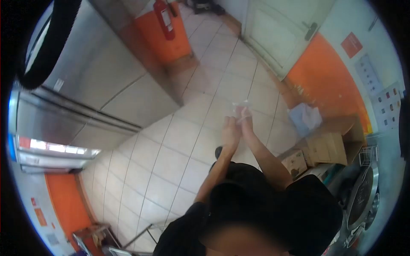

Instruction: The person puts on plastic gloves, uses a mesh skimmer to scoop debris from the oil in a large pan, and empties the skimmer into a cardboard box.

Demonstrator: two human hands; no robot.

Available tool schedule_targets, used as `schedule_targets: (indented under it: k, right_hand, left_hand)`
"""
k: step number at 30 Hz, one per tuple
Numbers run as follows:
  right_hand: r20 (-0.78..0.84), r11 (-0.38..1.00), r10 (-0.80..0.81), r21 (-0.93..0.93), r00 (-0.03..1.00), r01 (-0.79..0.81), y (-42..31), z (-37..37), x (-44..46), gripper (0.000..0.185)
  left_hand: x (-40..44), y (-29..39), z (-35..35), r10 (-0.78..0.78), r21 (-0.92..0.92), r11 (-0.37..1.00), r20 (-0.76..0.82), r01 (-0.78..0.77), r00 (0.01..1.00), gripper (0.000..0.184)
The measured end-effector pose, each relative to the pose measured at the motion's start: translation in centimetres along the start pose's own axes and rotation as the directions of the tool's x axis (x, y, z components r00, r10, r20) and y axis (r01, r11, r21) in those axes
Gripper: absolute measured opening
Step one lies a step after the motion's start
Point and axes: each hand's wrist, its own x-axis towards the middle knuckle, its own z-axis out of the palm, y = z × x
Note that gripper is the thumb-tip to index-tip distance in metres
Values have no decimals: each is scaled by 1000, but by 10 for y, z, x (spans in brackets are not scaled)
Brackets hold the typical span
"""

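Both of my hands are held out close together over the tiled floor, in the middle of the head view. A small clear plastic bag point(242, 107) with something pinkish in it sits at my fingertips. My right hand point(245, 120) is closed on the bag, its fingers partly behind the plastic. Just to the left, my left hand point(232, 129) has its fingers bent together beside the lower edge of the bag. Blur hides whether the left fingers grip the plastic.
Steel cabinets point(128, 85) stand at the left. A fire extinguisher point(164, 19) hangs near an orange panel point(147, 32). A door point(282, 38) is at the top. Cardboard boxes point(326, 149), a white bag point(305, 117) and metal pans point(361, 196) line the right side.
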Motion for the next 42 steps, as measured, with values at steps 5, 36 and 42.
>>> schedule_targets:
  k: [5,36,42]
  right_hand:
    - [15,979,-205,13,979,205,-54,-5,155,63]
    - [340,801,272,439,900,-407,-322,236,1321,68]
    - [357,758,204,532,912,-378,-353,303,1524,64]
  left_hand:
    - [139,-50,99,117,-121,989,306,-84,945,9]
    - [1289,-460,585,-158,-184,964,183,191,970,38]
    - [1483,-523,651,-118,-96,883,903,460,414,45]
